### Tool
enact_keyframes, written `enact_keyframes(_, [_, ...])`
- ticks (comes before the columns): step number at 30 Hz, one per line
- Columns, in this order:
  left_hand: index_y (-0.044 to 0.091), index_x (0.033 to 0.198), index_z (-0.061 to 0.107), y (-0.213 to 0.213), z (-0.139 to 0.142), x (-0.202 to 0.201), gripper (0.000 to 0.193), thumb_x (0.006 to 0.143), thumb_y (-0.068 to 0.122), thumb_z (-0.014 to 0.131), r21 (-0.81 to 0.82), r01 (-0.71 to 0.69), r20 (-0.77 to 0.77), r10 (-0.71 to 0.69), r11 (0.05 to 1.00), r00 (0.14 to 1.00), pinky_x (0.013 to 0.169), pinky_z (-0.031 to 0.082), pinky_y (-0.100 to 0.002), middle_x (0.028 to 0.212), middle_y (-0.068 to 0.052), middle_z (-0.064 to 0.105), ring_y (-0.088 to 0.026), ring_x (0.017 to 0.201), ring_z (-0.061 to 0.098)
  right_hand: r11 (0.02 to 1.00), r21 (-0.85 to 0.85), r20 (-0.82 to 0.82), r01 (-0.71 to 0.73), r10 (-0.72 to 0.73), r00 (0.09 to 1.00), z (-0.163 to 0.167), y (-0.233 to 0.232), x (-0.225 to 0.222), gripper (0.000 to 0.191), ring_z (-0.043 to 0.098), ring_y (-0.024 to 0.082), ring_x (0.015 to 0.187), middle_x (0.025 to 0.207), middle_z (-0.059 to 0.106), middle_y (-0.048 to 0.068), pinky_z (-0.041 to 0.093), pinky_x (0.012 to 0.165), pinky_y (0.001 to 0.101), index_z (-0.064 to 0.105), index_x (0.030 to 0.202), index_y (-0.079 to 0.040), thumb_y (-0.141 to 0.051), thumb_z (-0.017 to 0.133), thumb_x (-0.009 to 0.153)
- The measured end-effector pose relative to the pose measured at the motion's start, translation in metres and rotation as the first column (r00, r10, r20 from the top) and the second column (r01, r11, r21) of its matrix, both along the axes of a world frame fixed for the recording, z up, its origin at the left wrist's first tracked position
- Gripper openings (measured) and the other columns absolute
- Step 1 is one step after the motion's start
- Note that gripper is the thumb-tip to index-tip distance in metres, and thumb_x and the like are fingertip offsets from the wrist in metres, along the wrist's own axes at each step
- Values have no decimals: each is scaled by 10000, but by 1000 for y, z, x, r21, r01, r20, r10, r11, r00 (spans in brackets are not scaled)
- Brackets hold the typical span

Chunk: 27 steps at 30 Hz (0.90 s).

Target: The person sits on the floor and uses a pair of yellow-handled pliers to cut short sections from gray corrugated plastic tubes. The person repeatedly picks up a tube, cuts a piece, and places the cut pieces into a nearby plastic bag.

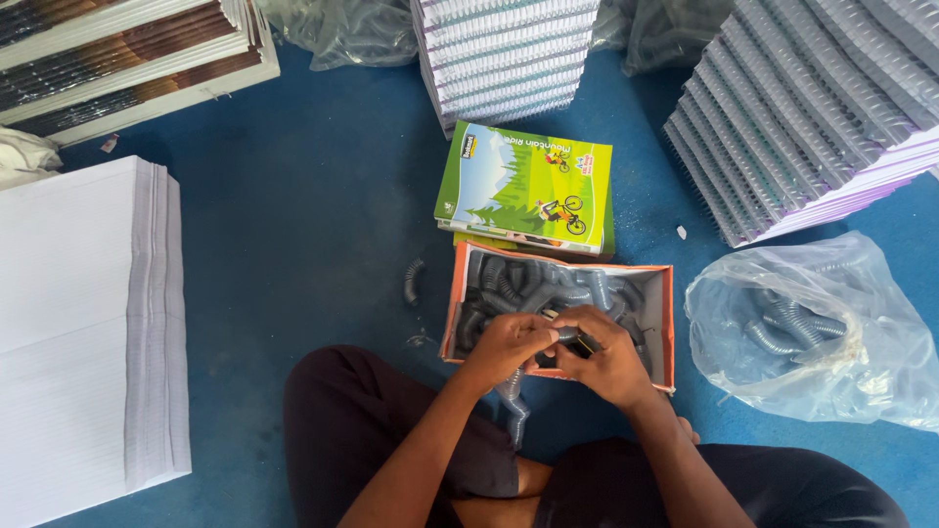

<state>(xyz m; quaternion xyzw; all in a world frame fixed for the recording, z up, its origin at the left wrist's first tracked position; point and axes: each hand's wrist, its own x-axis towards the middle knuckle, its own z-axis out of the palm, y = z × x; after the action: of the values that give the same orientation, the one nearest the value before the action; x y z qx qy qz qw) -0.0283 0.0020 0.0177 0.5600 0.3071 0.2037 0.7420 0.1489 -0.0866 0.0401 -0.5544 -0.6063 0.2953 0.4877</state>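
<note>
Blue floor (293, 215), coil (513, 391) hanging below left grip (509, 344)

Under the hands sits a matt orange cardboard box (663, 323) of ribbed grey plastic coils (509, 284), beyond it lie glossy green paper-covered notebooks (525, 186), to their right a crinkled clear plastic bag (831, 332), all on a matt blue floor (293, 225).

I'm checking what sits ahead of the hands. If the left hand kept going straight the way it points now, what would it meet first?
The left hand points up and right, toward the right hand, which it seems to touch already over the orange box of grey spiral coils. Depth is unclear.
</note>
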Motion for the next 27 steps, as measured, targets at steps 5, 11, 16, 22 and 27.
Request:
enact_keyframes(5, [-44,1107,709,0,9,-3,325,924,224,714,-30,17,28,-16,999,999,527,492,-223,908,-88,733,-81,608,608,970,-210,-57,120,-134,989,-4,0,2,332,724,158,927,1013,749,65,584,824,309,686,1082,-45,-27,781,764])
enact_keyframes(11, [-53,1146,699,1,17,-4,347,945,229,673,-67,11,-5,-11,998,1000,559,517,-233,947,-110,752,-102,605,624,982,-139,-53,128,-136,989,-13,-3,12,317,708,128,972,1028,752,63,562,867,283,684,1077,-31,-25,778,774])
enact_keyframes(16, [-59,1185,670,2,6,-2,324,955,156,591,-122,5,16,-3,993,1000,620,547,-237,956,-115,751,-99,675,647,980,-174,-158,95,-123,980,-18,-2,13,306,685,128,986,1049,732,81,551,882,291,682,1095,-1,-4,747,797])
enact_keyframes(22, [-56,1135,674,0,-17,1,283,926,109,578,-119,-37,-26,34,992,999,631,549,-237,895,-100,719,-86,669,640,991,-135,-132,-1,-17,991,-3,-2,2,456,699,138,979,1060,719,71,567,886,297,671,1207,-21,3,758,760])
enact_keyframes(27, [-69,1129,683,-1,-24,2,273,950,116,594,-70,-37,53,41,997,998,634,544,-237,876,-87,691,-75,680,640,999,2,30,-54,54,998,10,-1,-3,463,709,194,1005,1080,696,101,571,887,315,709,1193,-25,12,792,739])
